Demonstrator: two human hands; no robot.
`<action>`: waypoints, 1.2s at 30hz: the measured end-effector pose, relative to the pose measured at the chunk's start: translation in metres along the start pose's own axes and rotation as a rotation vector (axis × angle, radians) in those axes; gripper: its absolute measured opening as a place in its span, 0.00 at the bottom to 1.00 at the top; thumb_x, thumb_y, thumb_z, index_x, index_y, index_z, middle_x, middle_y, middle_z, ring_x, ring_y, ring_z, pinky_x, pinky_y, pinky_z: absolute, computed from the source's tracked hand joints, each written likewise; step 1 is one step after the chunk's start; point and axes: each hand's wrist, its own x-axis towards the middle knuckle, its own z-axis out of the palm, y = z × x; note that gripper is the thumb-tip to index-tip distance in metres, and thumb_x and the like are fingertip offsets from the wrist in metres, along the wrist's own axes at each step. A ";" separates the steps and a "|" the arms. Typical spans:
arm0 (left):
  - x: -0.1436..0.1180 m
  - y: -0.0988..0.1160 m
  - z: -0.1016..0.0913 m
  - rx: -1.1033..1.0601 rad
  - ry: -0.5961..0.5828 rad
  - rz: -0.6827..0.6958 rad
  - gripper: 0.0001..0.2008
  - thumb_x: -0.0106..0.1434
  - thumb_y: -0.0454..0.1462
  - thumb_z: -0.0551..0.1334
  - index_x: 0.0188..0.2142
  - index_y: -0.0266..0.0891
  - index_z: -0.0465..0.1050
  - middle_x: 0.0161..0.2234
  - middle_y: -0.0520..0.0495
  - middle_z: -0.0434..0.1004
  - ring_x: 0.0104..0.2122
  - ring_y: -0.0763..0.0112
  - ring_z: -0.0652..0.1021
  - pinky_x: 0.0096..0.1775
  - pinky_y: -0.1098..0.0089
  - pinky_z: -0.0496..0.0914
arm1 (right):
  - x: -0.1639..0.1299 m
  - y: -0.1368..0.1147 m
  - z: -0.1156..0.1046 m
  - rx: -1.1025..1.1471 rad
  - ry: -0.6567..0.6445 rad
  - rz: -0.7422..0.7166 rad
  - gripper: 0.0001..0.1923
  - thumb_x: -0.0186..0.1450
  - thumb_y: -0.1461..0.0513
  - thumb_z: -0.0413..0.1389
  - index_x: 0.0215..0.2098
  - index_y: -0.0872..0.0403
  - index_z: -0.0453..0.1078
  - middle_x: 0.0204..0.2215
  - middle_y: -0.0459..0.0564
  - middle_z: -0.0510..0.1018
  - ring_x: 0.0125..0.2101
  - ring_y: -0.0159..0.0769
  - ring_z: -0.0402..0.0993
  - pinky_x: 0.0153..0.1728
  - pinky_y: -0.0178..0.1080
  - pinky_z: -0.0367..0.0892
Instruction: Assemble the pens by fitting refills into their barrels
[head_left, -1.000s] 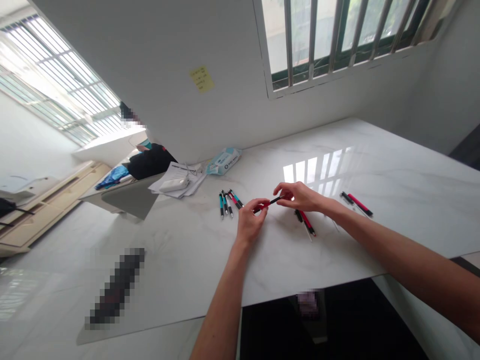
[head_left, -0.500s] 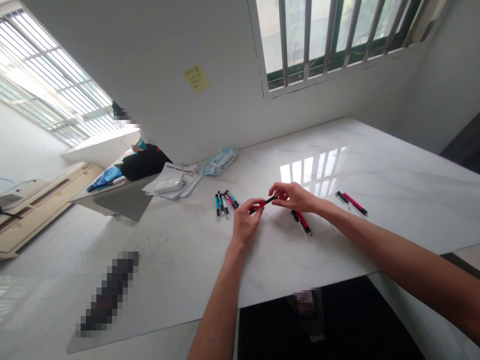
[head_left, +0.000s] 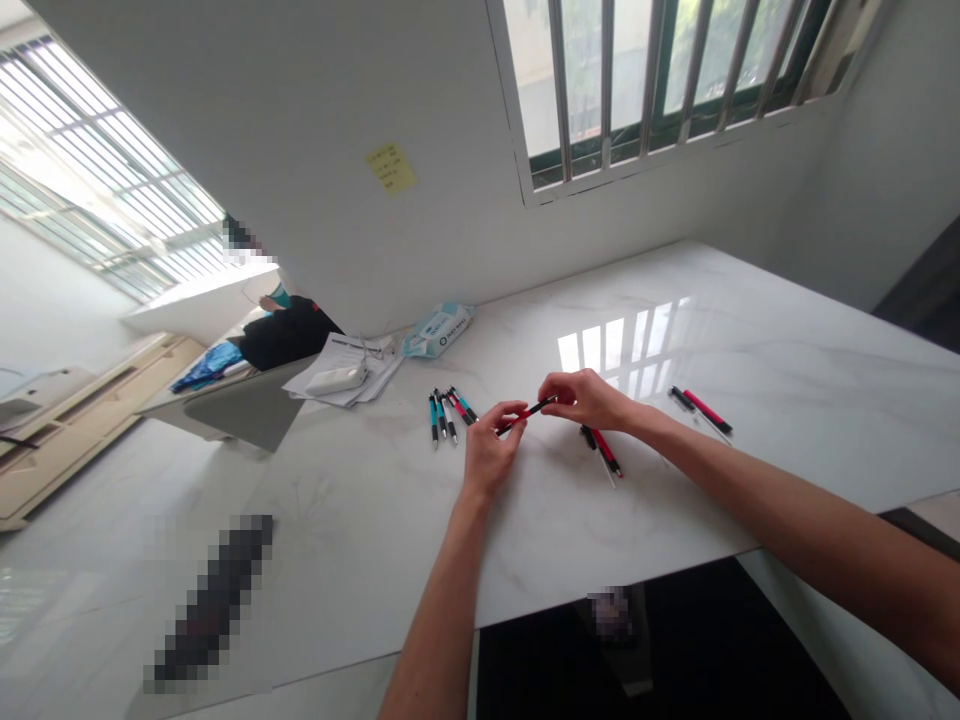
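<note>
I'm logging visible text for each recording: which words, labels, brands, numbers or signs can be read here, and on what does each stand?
No text can be read with certainty.
Yellow note: handwritten lines, too small and blurred to read.
Blue-and-white packet: dark printing beside a round mark, too blurred to read surely.
Papers: a dark printed line, too small to read.
Held red-and-black pen: no lettering can be made out.

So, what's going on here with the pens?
A person's bare left hand and right hand hold a slim red-and-black pen over a white marbled table. Loose red, black and white pen pieces lie near the right hand, with a similar group farther right. Several turquoise, white and red pens lie beside the left hand.
</note>
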 end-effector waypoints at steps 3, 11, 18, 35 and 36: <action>0.000 0.001 0.000 -0.007 0.000 -0.005 0.10 0.65 0.38 0.66 0.45 0.43 0.81 0.42 0.47 0.86 0.38 0.66 0.84 0.47 0.64 0.77 | 0.000 0.000 0.000 -0.011 -0.006 0.037 0.13 0.66 0.51 0.62 0.36 0.52 0.75 0.21 0.43 0.74 0.23 0.30 0.66 0.28 0.35 0.62; 0.000 -0.001 0.000 0.000 0.003 0.018 0.10 0.65 0.38 0.65 0.46 0.44 0.81 0.42 0.48 0.86 0.39 0.67 0.84 0.50 0.63 0.77 | 0.002 0.004 0.001 -0.041 -0.012 -0.006 0.16 0.66 0.49 0.62 0.33 0.53 0.75 0.23 0.44 0.76 0.25 0.31 0.67 0.29 0.35 0.63; 0.000 0.001 0.001 0.092 -0.019 0.094 0.09 0.67 0.36 0.63 0.45 0.45 0.81 0.43 0.48 0.86 0.40 0.65 0.84 0.50 0.62 0.78 | 0.001 -0.003 0.002 -0.129 -0.026 0.036 0.24 0.69 0.46 0.58 0.24 0.54 0.74 0.18 0.44 0.74 0.21 0.29 0.63 0.26 0.35 0.58; -0.002 -0.002 -0.002 0.403 0.092 0.215 0.20 0.63 0.28 0.64 0.52 0.48 0.79 0.51 0.46 0.83 0.54 0.55 0.78 0.62 0.52 0.64 | -0.002 -0.002 0.002 -0.209 -0.096 -0.065 0.06 0.61 0.65 0.59 0.36 0.51 0.77 0.30 0.46 0.80 0.31 0.34 0.72 0.36 0.37 0.68; -0.002 -0.004 -0.004 0.404 0.146 0.206 0.22 0.62 0.28 0.63 0.53 0.47 0.78 0.54 0.45 0.81 0.56 0.54 0.77 0.63 0.51 0.63 | -0.003 -0.002 0.002 -0.220 -0.073 -0.045 0.06 0.61 0.64 0.59 0.36 0.51 0.77 0.29 0.46 0.79 0.30 0.33 0.71 0.35 0.37 0.67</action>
